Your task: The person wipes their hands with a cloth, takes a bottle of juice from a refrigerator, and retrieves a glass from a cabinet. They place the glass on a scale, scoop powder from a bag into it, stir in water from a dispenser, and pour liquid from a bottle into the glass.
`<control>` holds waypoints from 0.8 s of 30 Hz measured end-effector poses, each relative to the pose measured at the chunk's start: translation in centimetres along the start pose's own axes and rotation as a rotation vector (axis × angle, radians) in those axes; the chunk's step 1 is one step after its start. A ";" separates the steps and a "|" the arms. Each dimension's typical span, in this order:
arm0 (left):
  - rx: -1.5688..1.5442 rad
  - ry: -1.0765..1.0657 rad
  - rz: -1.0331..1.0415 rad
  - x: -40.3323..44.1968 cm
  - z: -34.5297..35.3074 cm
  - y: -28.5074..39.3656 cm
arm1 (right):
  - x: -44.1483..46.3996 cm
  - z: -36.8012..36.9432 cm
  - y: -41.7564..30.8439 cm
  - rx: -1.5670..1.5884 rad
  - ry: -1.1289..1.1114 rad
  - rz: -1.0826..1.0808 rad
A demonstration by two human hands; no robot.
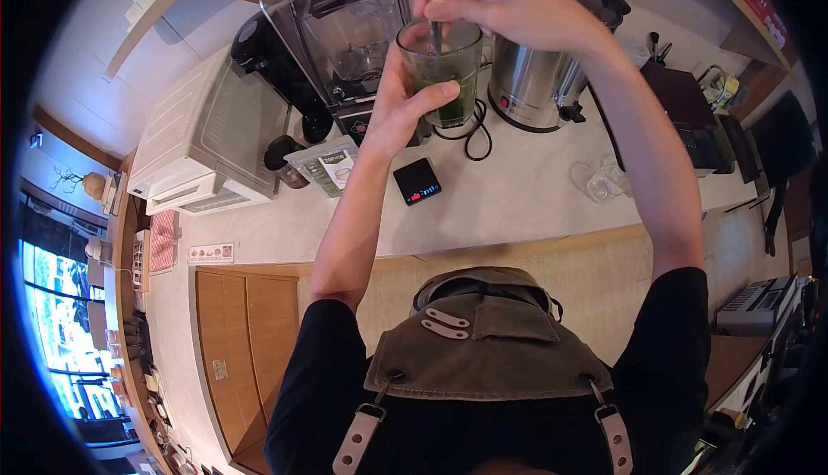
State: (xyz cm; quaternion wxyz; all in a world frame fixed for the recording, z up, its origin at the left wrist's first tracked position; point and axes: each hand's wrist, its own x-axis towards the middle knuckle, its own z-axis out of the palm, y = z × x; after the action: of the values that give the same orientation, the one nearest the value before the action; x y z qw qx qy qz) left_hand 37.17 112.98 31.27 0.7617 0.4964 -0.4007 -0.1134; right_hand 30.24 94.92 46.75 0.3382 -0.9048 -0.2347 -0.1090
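Note:
My left hand (409, 106) is wrapped around a clear glass (460, 65) with dark green liquid in its lower part, raised above the counter. From above, my right hand (483, 1) pinches the dark handle of a slim stirring tool (435, 11) that stands upright in the glass. The tool's lower end is hidden in the glass and liquid. Below the glass, a small black digital scale (417, 182) with a lit display lies on the counter. A pouch with a printed label (330, 167) is to the left of the scale.
A blender under a clear cover (345, 40) and a steel urn with a tap (528, 87) stand behind the glass. At left is a white oven-like appliance (207, 130). Clear cups (595, 182) sit on the counter (509, 203) at right, near a dark box-shaped machine (668, 104).

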 end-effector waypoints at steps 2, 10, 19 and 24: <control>-0.013 -0.002 -0.019 -0.2 -0.1 0.1 | -0.6 -1.5 -2.7 0.061 -0.103 0.263; 0.017 0.001 0.000 -0.4 0.0 -0.5 | -1.5 -1.8 -2.9 0.069 -0.151 0.159; 0.014 -0.037 -0.010 -1.2 -0.3 -2.7 | -1.9 0.0 0.3 -0.077 -0.091 -0.002; -0.062 -0.021 -0.075 -1.8 0.3 -3.1 | -1.5 2.3 3.9 -0.088 0.073 0.005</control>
State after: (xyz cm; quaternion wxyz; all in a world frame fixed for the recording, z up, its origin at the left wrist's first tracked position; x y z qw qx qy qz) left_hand 36.53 112.32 27.80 0.7676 0.4860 -0.3862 -0.1597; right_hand 30.99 93.40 42.33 0.3068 -0.9147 -0.2150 -0.1513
